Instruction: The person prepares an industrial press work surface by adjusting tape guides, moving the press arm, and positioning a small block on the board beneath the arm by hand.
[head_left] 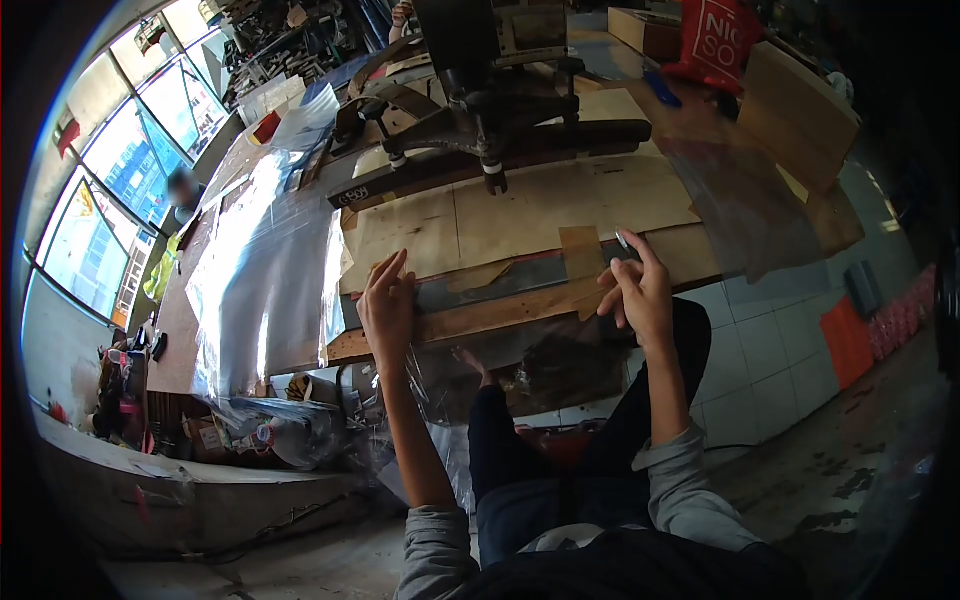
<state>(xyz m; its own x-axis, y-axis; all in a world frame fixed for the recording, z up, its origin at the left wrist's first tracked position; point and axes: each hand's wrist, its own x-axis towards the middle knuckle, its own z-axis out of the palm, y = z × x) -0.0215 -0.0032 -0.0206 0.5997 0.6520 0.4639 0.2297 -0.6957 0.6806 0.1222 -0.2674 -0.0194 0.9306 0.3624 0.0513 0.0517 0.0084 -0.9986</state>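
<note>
My left hand (388, 308) is over the front left part of the work surface, fingers pointing up; whether something thin is between its fingertips is too small to tell. My right hand (640, 292) is at the front edge on the right, with a small shiny metal tool (621, 238) showing by the index fingertip. Between and beyond the hands lies a tan board (530, 215) with a dark line across it. A brown tape-like strip (580, 254) crosses its front edge near my right hand. Above the board stands a dark machine frame (485, 150) with a long bar.
Clear plastic sheets (265, 260) cover the table's left side. A translucent sheet (740, 200) hangs at the right. Beyond are a cardboard box (800, 115) and a red bag (715, 45). A person (184, 190) is by the windows; another person's hand (402, 14) shows at the top.
</note>
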